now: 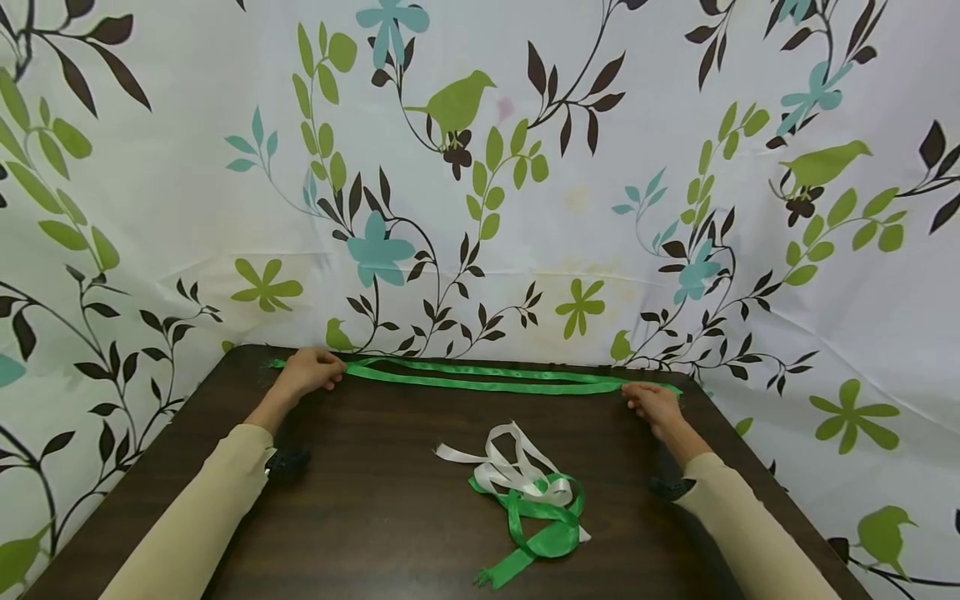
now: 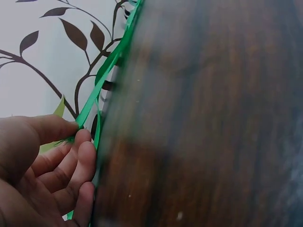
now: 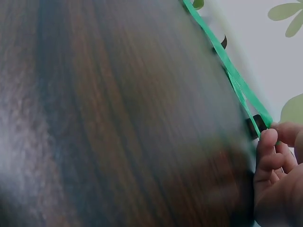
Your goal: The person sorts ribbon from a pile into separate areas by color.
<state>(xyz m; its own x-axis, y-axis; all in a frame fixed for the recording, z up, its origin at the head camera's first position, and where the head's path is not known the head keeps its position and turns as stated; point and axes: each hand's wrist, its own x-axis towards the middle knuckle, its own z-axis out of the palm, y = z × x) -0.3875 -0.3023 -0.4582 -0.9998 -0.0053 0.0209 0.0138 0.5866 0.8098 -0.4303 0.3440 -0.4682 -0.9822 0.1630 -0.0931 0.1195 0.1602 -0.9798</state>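
Two lengths of green ribbon stretch side by side along the far edge of the table. At their left end my left hand pinches green ribbon between thumb and forefinger, with a frayed tip under the thumb in the left wrist view. My right hand pinches the ribbon at the right end, where the two strips meet at the fingertips. In the left wrist view the left hand has its other fingers curled loosely. The right hand is partly cut off by the frame.
A loose pile of white ribbon and green ribbon lies on the dark wooden table, right of the middle. Behind the table hangs a white cloth printed with leaves, birds and flowers.
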